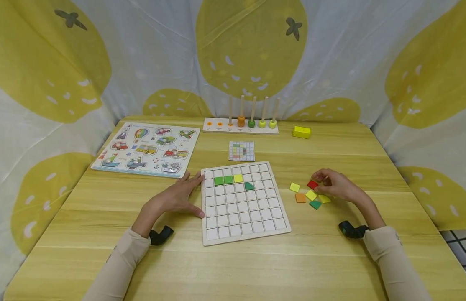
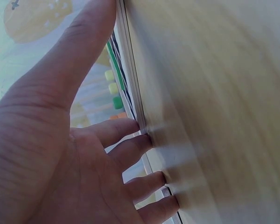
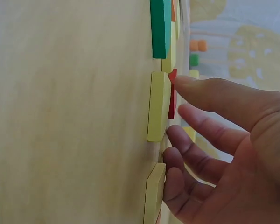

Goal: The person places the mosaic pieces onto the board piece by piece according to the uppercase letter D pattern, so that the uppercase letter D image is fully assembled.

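A white grid board (image 1: 244,242) lies in the middle of the table. On it sit two green square tiles (image 1: 218,181), a yellow square tile (image 1: 238,178) and a dark green rounded tile (image 1: 249,186). Along the board's left edge my left hand (image 1: 176,196) rests with fingers and thumb spread, touching it. Right of the board, my right hand (image 1: 336,185) has thumb and index finger at a red tile (image 1: 312,184), seemingly pinching it at table level. Beside it lie yellow tiles (image 3: 159,107), an orange tile (image 1: 300,198) and a green tile (image 3: 160,28).
A small pattern card (image 1: 241,151) lies behind the board. Further back stands a peg stacker (image 1: 240,126) with coloured beads, and a yellow block (image 1: 301,132) is to its right. A vehicle picture puzzle (image 1: 146,148) lies at the back left.
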A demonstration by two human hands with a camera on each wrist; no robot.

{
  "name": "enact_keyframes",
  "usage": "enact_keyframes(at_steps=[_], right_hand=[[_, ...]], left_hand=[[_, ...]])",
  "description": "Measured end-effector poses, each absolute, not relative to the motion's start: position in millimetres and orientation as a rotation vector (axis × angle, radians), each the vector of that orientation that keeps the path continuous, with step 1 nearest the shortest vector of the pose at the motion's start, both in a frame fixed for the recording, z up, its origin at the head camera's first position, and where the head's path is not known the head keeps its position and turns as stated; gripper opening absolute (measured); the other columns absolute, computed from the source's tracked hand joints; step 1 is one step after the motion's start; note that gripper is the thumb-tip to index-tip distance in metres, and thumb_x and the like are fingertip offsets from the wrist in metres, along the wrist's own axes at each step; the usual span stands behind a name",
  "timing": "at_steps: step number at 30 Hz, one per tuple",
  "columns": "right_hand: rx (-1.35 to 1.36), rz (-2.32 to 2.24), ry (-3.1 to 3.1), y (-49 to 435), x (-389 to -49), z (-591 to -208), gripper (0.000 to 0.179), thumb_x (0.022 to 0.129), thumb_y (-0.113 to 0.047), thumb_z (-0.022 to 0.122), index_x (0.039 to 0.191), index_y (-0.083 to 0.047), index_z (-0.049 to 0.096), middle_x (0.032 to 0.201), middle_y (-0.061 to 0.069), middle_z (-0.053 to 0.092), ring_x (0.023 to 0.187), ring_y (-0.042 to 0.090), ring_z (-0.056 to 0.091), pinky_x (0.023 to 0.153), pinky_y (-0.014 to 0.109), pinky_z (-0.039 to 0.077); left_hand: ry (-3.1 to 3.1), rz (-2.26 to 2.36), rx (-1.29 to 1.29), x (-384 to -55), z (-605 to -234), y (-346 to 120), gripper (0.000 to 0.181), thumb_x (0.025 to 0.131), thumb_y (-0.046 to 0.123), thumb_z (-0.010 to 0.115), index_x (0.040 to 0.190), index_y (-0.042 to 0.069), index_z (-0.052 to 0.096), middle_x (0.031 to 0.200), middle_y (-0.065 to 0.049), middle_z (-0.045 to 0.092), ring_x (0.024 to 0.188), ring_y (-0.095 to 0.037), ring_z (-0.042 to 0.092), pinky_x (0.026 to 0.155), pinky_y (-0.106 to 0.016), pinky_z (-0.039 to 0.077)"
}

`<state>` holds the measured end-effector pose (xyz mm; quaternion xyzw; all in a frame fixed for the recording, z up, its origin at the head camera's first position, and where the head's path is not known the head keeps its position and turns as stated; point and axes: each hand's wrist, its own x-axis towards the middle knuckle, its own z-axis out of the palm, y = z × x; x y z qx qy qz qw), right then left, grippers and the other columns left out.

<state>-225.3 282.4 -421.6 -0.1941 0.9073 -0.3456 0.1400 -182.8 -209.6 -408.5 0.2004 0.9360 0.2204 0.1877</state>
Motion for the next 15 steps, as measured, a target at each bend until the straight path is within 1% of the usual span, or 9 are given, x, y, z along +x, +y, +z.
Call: enact_keyframes(at_steps=[5,11,15], right_hand=[[-0.560,-0.989,2.616,280.3,-226.3,-422.9,0.034,0.087,-0.008,0.069,0.114,0.009,0.056,0.097,0.015,0.059,0.078,0.019,0.050,0.067,0.023,0.045],[-0.564,-0.955,2.653,278.2,-227.5,-424.0,0.026,0.086,-0.005,0.069,0.108,0.006,0.059,0.093,0.011,0.060,0.077,0.019,0.049,0.065,0.024,0.043],[-0.549,-0.955,2.656,277.7,-227.5,-424.1,0.025,0.087,-0.004,0.068,0.107,0.007,0.059,0.093,0.011,0.059,0.077,0.020,0.049,0.065,0.024,0.043]], left_hand=[[2.631,0.631,0.565,-182.1,-408.3,-209.7,0.119,0.064,0.058,0.081,0.153,0.007,0.022,0.160,-0.013,0.013,0.144,-0.045,-0.001,0.112,-0.062,0.015],[2.633,0.633,0.567,-181.9,-407.5,-209.2,0.118,0.064,0.058,0.081,0.153,0.007,0.022,0.160,-0.013,0.013,0.144,-0.045,-0.001,0.111,-0.063,0.015],[2.632,0.634,0.566,-181.6,-407.4,-209.3,0.118,0.064,0.058,0.081,0.153,0.007,0.022,0.160,-0.013,0.013,0.144,-0.045,0.000,0.111,-0.063,0.015]])
